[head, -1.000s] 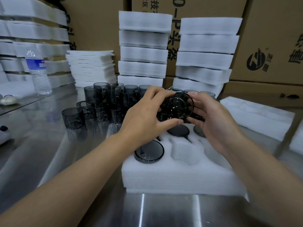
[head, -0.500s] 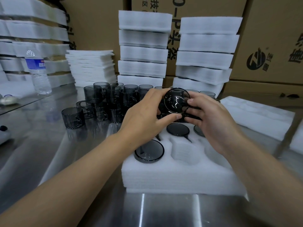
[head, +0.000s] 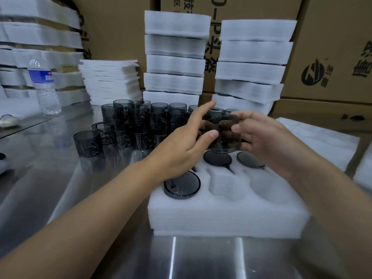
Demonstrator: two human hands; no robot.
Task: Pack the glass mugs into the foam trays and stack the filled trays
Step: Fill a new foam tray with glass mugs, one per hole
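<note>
In the head view the right hand (head: 265, 141) curls its fingers round a glass mug (head: 223, 137) above the foam tray (head: 221, 216) lying beneath both hands — the left hand (head: 181, 146), fingers straight, touches its side with the thumb.

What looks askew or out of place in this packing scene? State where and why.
The right-hand stack of foam trays behind the mugs is askew: its layers sit offset, lower ones jutting right, unlike the straighter left stack. Nothing looks spilled or broken.
</note>
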